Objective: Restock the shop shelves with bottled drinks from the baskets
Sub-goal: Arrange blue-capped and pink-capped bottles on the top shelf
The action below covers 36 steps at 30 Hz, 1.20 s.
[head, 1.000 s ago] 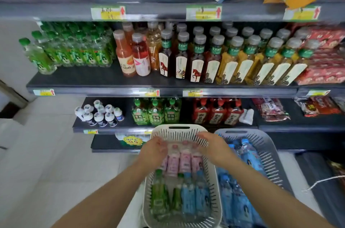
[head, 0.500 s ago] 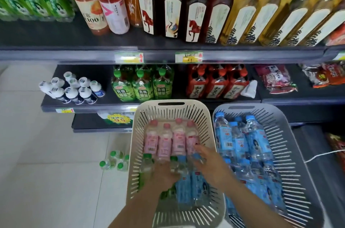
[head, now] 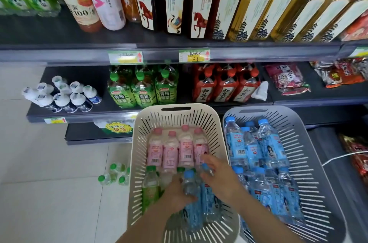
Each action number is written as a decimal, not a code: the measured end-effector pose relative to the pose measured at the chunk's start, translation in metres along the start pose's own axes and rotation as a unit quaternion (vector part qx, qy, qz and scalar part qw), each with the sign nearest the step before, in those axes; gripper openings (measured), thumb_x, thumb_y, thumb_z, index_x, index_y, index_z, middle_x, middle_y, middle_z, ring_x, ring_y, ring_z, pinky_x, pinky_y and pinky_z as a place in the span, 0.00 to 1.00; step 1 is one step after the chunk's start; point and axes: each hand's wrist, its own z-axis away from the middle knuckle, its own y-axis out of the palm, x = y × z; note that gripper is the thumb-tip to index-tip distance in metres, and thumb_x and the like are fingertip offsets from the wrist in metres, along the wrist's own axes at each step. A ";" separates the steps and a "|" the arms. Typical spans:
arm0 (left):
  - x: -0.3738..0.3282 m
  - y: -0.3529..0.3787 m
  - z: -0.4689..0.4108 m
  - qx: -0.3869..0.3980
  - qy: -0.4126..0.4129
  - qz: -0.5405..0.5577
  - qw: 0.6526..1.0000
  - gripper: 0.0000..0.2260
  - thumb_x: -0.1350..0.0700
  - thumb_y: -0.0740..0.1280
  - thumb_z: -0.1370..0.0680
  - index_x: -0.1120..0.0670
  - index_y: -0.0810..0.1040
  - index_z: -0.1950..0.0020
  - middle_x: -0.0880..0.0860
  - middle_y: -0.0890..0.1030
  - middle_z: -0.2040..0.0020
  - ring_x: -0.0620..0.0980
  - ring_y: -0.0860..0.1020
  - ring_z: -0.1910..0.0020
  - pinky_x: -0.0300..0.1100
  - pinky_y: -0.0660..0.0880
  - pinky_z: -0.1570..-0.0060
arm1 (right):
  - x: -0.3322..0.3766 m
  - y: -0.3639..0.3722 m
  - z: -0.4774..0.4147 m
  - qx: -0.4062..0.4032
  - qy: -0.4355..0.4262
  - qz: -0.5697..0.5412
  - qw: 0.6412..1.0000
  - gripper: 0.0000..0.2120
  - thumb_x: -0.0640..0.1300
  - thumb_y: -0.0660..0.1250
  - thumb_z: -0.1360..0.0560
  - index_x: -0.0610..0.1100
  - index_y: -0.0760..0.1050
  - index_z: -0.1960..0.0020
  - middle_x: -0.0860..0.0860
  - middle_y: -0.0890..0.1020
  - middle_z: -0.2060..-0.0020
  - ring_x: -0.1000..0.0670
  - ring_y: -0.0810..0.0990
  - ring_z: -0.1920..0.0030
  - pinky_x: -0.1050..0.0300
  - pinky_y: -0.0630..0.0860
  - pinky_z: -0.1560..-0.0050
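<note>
A beige slotted basket (head: 139, 143) holds pink-labelled bottles (head: 171, 153) at its far end, with a green bottle (head: 151, 185) and blue-labelled water bottles nearer me. My left hand (head: 174, 196) grips one blue-capped water bottle (head: 189, 181) inside this basket. Beside it, my right hand (head: 221, 181) curls over a second blue-labelled bottle (head: 207, 193). To the right, a grey basket (head: 304, 129) is piled with more blue water bottles (head: 253, 147).
The shelf behind the baskets carries green tea bottles (head: 141, 91), red-labelled bottles (head: 225, 87), small white bottles (head: 63, 95) and snack packets (head: 286, 79). Tall tea bottles (head: 199, 4) line the shelf above. Loose green-capped bottles (head: 115, 175) lie on the tiled floor at left.
My view has dropped toward the baskets. Both hands moved from the pink bottles at the far end to the blue bottles nearer me and have taken hold of them.
</note>
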 end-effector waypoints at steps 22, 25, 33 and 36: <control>-0.062 -0.107 0.065 -0.294 0.125 -0.037 0.947 0.34 0.51 0.80 0.37 0.49 0.69 0.35 0.42 0.75 0.50 0.43 0.76 0.55 0.37 0.72 0.58 | -0.041 0.054 -0.040 0.045 0.160 0.416 0.894 0.17 0.40 0.55 0.22 0.37 0.68 0.35 0.40 0.73 0.39 0.40 0.70 0.39 0.51 0.68 0.39; -0.060 -0.108 0.064 -0.291 0.130 -0.037 0.947 0.34 0.51 0.80 0.37 0.48 0.69 0.35 0.44 0.76 0.47 0.46 0.77 0.50 0.41 0.76 0.54 | -0.050 0.063 -0.043 0.017 0.154 0.459 0.875 0.16 0.39 0.55 0.21 0.36 0.67 0.35 0.39 0.70 0.37 0.41 0.68 0.37 0.51 0.66 0.38; -0.061 -0.111 0.064 -0.288 0.135 -0.020 0.948 0.31 0.51 0.80 0.37 0.45 0.70 0.38 0.37 0.74 0.55 0.31 0.72 0.60 0.28 0.67 0.67 | -0.046 0.063 -0.046 -0.015 0.148 0.286 0.946 0.19 0.38 0.63 0.23 0.41 0.61 0.35 0.46 0.78 0.48 0.50 0.79 0.53 0.59 0.76 0.56; -0.065 -0.113 0.070 -0.292 0.138 -0.006 0.946 0.30 0.52 0.80 0.37 0.47 0.71 0.38 0.41 0.77 0.51 0.35 0.75 0.59 0.30 0.68 0.66 | -0.027 0.046 -0.040 -0.005 0.131 0.177 0.975 0.21 0.39 0.71 0.29 0.46 0.64 0.42 0.50 0.78 0.54 0.52 0.78 0.56 0.60 0.74 0.63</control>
